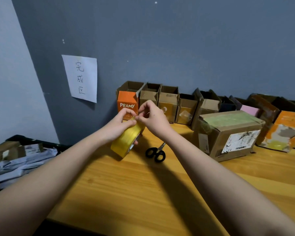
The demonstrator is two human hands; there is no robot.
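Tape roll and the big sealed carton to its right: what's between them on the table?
Head view: black-handled scissors lie flat on the wooden table between the tape roll and the carton, touching neither.

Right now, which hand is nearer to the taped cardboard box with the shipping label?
Right. The right hand pinches at the top of the tape roll, left of the box; the left hand grips the roll, farther left.
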